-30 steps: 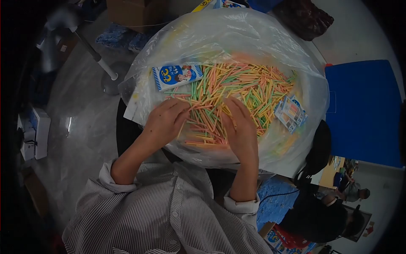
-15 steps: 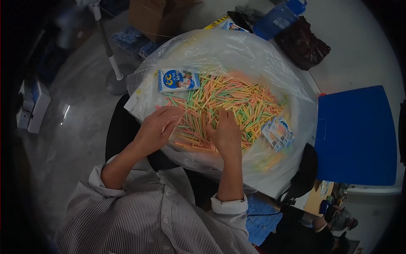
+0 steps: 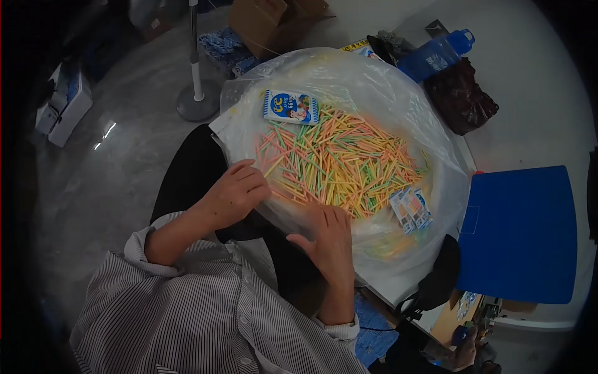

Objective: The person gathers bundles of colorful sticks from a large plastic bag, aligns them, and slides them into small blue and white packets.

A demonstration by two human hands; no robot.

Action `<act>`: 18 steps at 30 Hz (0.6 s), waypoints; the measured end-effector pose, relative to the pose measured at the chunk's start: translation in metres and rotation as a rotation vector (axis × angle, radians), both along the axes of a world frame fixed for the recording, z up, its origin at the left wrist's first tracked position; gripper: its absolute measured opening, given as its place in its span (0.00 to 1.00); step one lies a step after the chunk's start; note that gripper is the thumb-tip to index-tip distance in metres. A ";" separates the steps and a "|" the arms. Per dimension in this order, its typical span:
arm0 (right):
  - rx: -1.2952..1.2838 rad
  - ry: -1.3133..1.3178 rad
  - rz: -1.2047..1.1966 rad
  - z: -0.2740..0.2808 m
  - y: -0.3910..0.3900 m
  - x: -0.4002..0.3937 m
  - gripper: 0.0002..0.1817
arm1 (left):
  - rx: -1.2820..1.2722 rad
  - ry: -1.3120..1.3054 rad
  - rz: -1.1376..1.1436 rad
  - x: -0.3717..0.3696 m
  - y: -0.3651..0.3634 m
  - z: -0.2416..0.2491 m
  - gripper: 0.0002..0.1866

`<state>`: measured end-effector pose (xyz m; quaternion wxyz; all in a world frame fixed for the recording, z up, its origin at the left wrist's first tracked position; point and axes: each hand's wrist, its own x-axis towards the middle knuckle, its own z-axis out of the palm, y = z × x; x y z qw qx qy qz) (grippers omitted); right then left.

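A large clear plastic bag [image 3: 367,71] lies spread wide, with a heap of thin pastel candy sticks [image 3: 349,162] in pink, yellow and green inside. At its near left edge my left hand [image 3: 233,194] is closed with bent fingers on the plastic; the fingertips are partly hidden. My right hand [image 3: 329,240] rests on the near edge, thumb apart and fingers stretched out, with nothing held. On the far left of the heap lies a blue and white packet [image 3: 290,107]. Some small packets [image 3: 411,209] lie at the right of the heap.
A blue bottle [image 3: 436,57] and a dark plastic bag [image 3: 461,100] are beyond the bag at right. A blue panel [image 3: 520,234] stands to the right, with a black cap-like item [image 3: 439,274] nearby. A stand base [image 3: 198,103] and cardboard box [image 3: 268,28] are at far left.
Both hands have drawn back from over the candy sticks to the bag's near edge. My right hand has left the heap, its thumb now spread. The camera view has shifted slightly.
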<state>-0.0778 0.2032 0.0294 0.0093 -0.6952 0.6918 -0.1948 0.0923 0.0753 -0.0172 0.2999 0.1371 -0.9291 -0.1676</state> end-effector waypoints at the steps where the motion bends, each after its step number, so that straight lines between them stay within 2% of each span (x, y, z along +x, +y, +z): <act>1: -0.004 -0.007 -0.012 -0.001 0.002 0.000 0.21 | -0.004 -0.007 -0.012 -0.004 -0.005 0.004 0.09; 3: 0.000 0.098 -0.114 -0.001 0.007 -0.005 0.20 | -0.099 0.099 -0.013 -0.013 -0.012 0.013 0.07; 7: -0.156 0.053 -0.172 0.005 0.011 -0.020 0.18 | -0.056 0.018 -0.118 -0.022 -0.029 0.030 0.08; 9: -0.195 0.041 -0.176 0.010 0.009 -0.021 0.17 | -0.161 -0.295 -0.216 -0.021 -0.038 0.031 0.09; 10: -0.196 0.043 -0.181 0.014 0.010 -0.019 0.17 | -0.163 -0.293 -0.221 -0.021 -0.037 0.034 0.09; 12: -0.368 0.115 -0.214 0.027 0.015 -0.015 0.15 | -0.144 0.078 -0.058 -0.020 -0.035 0.047 0.08; 13: -0.372 0.117 -0.222 0.030 0.020 -0.014 0.15 | -0.148 0.079 -0.066 -0.017 -0.035 0.052 0.08; 15: -0.297 0.106 -0.013 0.036 0.030 -0.013 0.08 | -0.169 0.088 -0.114 -0.008 -0.035 0.059 0.07; 16: -0.302 0.109 -0.016 0.033 0.034 -0.012 0.08 | -0.174 0.090 -0.117 -0.004 -0.035 0.059 0.07; 18: -0.064 0.080 0.091 0.018 0.040 -0.012 0.16 | -0.069 -0.188 -0.269 0.002 -0.035 0.053 0.07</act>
